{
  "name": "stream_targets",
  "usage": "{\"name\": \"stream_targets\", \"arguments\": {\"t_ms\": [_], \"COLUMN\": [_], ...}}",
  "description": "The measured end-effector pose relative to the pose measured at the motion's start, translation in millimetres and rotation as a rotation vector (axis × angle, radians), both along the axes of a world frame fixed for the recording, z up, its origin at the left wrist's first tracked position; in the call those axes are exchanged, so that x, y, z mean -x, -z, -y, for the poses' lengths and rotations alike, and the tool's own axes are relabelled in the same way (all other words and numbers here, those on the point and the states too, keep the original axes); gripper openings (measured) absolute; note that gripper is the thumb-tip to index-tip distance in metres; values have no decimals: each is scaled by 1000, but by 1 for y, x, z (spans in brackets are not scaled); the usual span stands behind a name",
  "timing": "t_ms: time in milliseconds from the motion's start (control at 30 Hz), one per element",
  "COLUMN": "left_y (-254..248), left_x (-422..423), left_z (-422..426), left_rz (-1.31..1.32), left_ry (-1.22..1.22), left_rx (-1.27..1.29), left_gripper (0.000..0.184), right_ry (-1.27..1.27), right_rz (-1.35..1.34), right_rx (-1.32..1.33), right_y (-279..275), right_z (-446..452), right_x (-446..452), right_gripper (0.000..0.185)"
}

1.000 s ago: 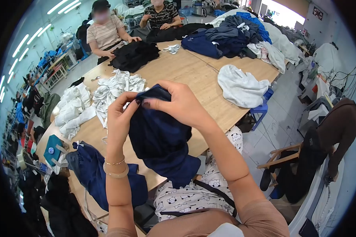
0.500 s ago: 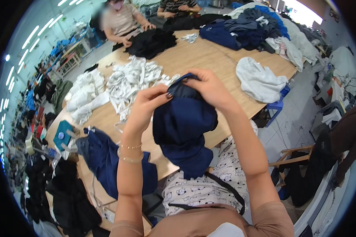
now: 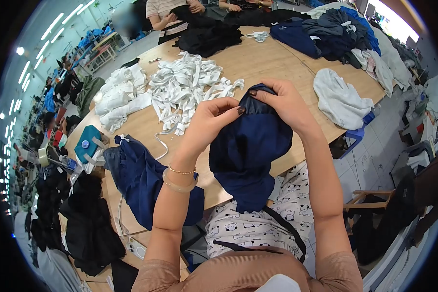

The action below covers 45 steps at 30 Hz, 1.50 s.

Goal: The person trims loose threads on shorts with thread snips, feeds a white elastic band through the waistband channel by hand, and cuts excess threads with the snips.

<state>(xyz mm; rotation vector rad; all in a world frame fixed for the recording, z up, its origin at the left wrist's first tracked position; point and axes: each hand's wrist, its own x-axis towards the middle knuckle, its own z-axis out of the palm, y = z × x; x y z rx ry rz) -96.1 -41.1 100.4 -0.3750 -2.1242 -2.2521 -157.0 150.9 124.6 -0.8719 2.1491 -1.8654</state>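
Note:
A navy blue garment (image 3: pixel 250 151) hangs from both of my hands over the near edge of the wooden table (image 3: pixel 267 63). My left hand (image 3: pixel 219 117) pinches the left side of its upper edge between thumb and fingers. On the upper right, my right hand (image 3: pixel 280 100) grips the same edge, where a darker inner side shows. Left of the held cloth lies another navy garment (image 3: pixel 146 180), partly behind my left forearm. White fabric strips (image 3: pixel 182 85) are heaped beyond my left hand.
Rolled white bands (image 3: pixel 121 95), a teal box (image 3: pixel 88 142) and black cloth (image 3: pixel 90 226) are on the left. Across the table, two people handle black fabric (image 3: pixel 209 39). A light grey cloth (image 3: pixel 340 100) lies right, near a blue stool (image 3: pixel 356 136). Dark garments (image 3: pixel 326 34) are piled behind.
The view has shifted, so the table's things appear further left or right. My hands have moved apart a little along the garment's edge, opening it. One person across the table has lifted some black cloth.

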Motion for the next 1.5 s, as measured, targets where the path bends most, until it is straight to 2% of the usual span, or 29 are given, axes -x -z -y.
{"name": "stream_targets", "arguments": {"t_ms": [67,300,367,600,700,800,900,1067,1133,1200,1267,1300,1367,1400,1433,1500], "left_y": [-4,-3,-7,-2,2,14,24,44,45,54,59,64,67,60,64,68], "left_x": [-3,-10,-12,-12,-15,-7,-7,-11,-18,-15,-17,-18,-20,-26,-19,-25], "left_z": [1,0,-1,0,-4,-5,-4,-6,-8,-2,-1,0,-3,-3,-6,-8], "left_rz": [5,-14,-107,-138,-244,-634,-806,-806,-633,-720,-734,-673,-551,-582,-739,-674], "left_ry": [-8,-49,-66,-118,-221,-460,-652,-772,-819,-859,-906,-885,-849,-913,-943,-954], "left_rx": [91,84,222,281,394,609,727,558,515,506,446,384,257,531,447,463], "left_gripper": [17,18,17,15,12,14,17,27,31,34,35,36,39,40,41,39], "right_ry": [-11,21,23,36,54,89,62,-7,-44,-82,16,-131,-474,-606,-707,-777], "right_rz": [-34,-95,-92,-140,-235,-367,-355,-343,-438,-440,-352,-338,-370,-405,-439,-468], "right_rx": [-4,-37,-43,-13,-50,-113,-152,-196,-275,-234,169,261,494,583,650,716], "right_y": [1,-5,-6,-3,-4,-4,4,20,23,16,-19,-34,-56,-66,-74,-82], "right_z": [1,2,2,5,6,10,13,20,22,24,24,14,-9,-18,-25,-35], "right_x": [-3,-7,-8,-10,-16,-27,-45,-66,-70,-78,-98,-103,-112,-117,-120,-123], "right_gripper": [17,15,15,15,16,15,14,17,19,15,21,35,35,36,36,36]}}
